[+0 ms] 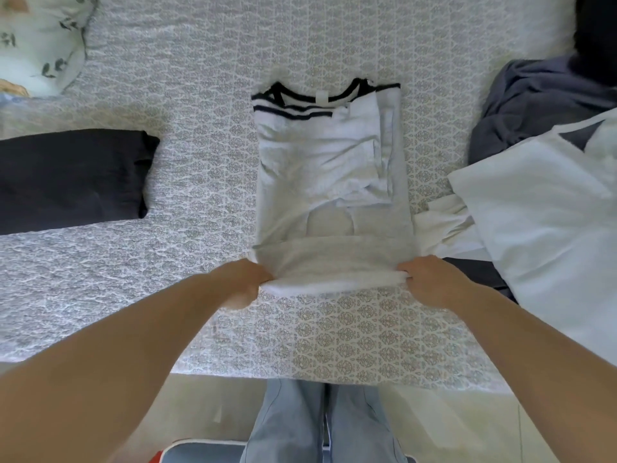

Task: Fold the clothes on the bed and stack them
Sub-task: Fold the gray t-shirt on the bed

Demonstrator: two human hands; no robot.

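Right now I see the white T-shirt point(329, 182) lying in the centre of the frame on the patterned bedspread point(200, 95), its sides already folded inward and its dark-trimmed collar pointing to the top of the frame. My left hand point(242, 284) sits at the shirt's lower left corner and my right hand point(425, 279) at the lower right corner, each with fingers curled tight around the bunched hem, so the shirt stretches away from both hands toward the top of the frame. Its bottom edge is lifted slightly off the bedspread and rolled over between the two grips (the fingertips themselves are hidden in the cloth). At the left edge of the frame, well apart from the shirt, lies a folded dark garment point(70, 178). On the right side a heap of unfolded clothes waits: a white garment point(541, 228) spread over a blue-grey one point(527, 105), the white cloth just beside my right hand. A leaf-printed pillow point(40, 38) fills the upper left corner.
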